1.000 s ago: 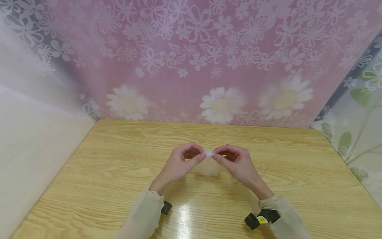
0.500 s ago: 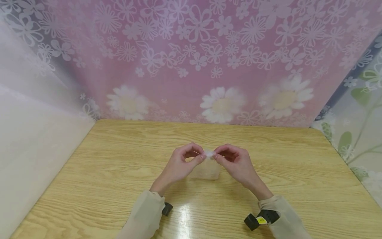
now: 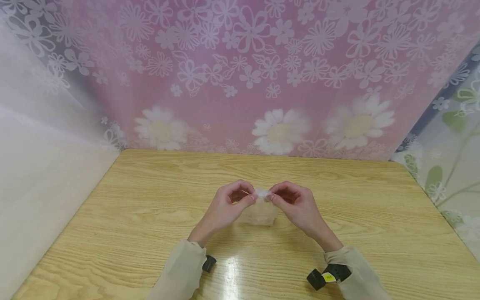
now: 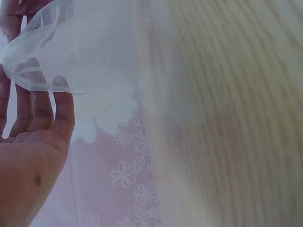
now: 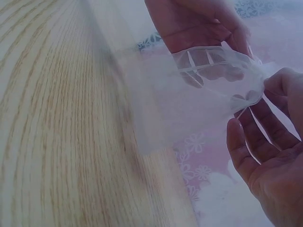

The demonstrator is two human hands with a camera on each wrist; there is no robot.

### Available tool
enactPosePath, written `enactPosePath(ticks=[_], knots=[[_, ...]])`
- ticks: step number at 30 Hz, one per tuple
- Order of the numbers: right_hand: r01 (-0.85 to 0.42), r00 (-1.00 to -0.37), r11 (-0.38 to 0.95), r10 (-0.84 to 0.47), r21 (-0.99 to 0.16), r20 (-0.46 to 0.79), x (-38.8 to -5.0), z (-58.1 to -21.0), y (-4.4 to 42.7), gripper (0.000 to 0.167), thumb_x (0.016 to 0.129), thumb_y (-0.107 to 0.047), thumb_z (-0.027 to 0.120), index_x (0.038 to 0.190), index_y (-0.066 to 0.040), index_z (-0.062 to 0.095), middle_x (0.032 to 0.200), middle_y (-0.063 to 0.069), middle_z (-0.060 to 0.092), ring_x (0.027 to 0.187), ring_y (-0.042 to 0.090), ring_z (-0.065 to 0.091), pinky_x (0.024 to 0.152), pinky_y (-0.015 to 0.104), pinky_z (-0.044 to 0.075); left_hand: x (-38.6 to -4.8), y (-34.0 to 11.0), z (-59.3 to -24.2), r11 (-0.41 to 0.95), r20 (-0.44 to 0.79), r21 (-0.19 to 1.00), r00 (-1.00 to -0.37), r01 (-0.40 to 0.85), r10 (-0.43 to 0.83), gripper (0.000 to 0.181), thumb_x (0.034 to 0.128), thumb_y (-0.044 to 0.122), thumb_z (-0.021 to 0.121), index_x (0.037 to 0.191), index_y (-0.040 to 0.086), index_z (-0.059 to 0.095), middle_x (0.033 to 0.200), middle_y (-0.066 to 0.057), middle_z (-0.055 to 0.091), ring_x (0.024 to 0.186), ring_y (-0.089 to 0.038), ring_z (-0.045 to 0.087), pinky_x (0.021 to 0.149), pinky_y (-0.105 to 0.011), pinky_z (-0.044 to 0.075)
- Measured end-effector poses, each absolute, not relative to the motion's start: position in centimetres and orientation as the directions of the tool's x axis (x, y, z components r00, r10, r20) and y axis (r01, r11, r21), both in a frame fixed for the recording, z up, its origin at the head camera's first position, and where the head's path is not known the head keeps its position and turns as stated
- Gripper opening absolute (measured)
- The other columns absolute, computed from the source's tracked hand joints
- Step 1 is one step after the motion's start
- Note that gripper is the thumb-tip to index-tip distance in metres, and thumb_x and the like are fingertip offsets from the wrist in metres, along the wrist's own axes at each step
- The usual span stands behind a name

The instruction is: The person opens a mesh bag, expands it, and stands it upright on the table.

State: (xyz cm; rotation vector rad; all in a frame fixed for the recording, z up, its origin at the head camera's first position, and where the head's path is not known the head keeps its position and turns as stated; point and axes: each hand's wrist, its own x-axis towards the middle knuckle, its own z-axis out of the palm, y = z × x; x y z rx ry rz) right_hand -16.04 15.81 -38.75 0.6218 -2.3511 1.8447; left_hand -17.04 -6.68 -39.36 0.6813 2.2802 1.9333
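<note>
Since only a small gathered part of the sheer pouch [image 3: 258, 214] is pinched, a slip looks the likeliest mishap in the head view: should the left hand [image 3: 230, 202] or the right hand [image 3: 298, 202] loosen, the light cloth could fall onto the surface [image 3: 150, 225], and an uneven pull might bunch it to one side. The thumbs and fingers [image 3: 245, 201] of both hands grip its top edge, the body hanging below and between them; whether its bottom touches the surface I cannot tell. In the left wrist view, thin cords [image 4: 29, 70] show near the gathered end and could tangle if tugged hard; some left fingertips lie behind the see-through cloth. In the right wrist view, the gathered end sits at the right thumb, other fingers reaching up beneath it.
</note>
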Motion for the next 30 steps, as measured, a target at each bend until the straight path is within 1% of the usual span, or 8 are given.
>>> enactPosePath(ticks=[7, 17, 24, 30], knots=[[-0.375, -0.910, 0.182, -0.261, -0.909, 0.323, -16.06, -38.83, 15.73, 0.009, 0.096, -0.003, 0.068, 0.105, -0.002, 0.071, 0.098, 0.006, 0.073, 0.088, 0.008, 0.071, 0.079, 0.023, 0.060, -17.03, -6.82, -39.38, 0.101, 0.224, 0.954, -0.898, 0.281, 0.380, 0.005, 0.0997, 0.015, 0.067, 0.104, 0.012, 0.068, 0.101, -0.009, 0.071, 0.090, -0.019, 0.070, 0.083, -0.028, 0.057], [-0.367, -0.914, 0.191, -0.256, -0.910, 0.315, -16.00, -39.27, 15.87, 0.008, 0.097, -0.006, 0.069, 0.105, -0.004, 0.071, 0.097, 0.001, 0.073, 0.085, 0.008, 0.069, 0.076, 0.023, 0.059, -16.90, -6.97, -39.39, 0.089, 0.219, 0.958, -0.895, 0.273, 0.389, 0.006, 0.1000, 0.015, 0.067, 0.105, 0.011, 0.068, 0.102, -0.010, 0.071, 0.091, -0.019, 0.071, 0.084, -0.029, 0.058], [-0.360, -0.917, 0.197, -0.256, -0.912, 0.307, -15.99, -39.41, 15.87, 0.008, 0.097, -0.006, 0.069, 0.105, -0.005, 0.072, 0.098, 0.003, 0.072, 0.086, 0.008, 0.069, 0.077, 0.023, 0.059, -16.94, -7.13, -39.61, 0.096, 0.212, 0.959, -0.901, 0.266, 0.378, 0.006, 0.0997, 0.016, 0.067, 0.104, 0.013, 0.068, 0.100, -0.009, 0.071, 0.090, -0.019, 0.071, 0.082, -0.028, 0.057], [-0.354, -0.919, 0.201, -0.253, -0.913, 0.301, -15.98, -39.51, 15.88, 0.008, 0.097, -0.007, 0.069, 0.105, -0.005, 0.072, 0.098, 0.003, 0.072, 0.086, 0.008, 0.069, 0.077, 0.023, 0.059, -16.89, -7.20, -39.68, 0.096, 0.209, 0.960, -0.903, 0.262, 0.374, 0.005, 0.0996, 0.015, 0.067, 0.104, 0.012, 0.068, 0.099, -0.009, 0.071, 0.089, -0.019, 0.070, 0.082, -0.028, 0.057]])
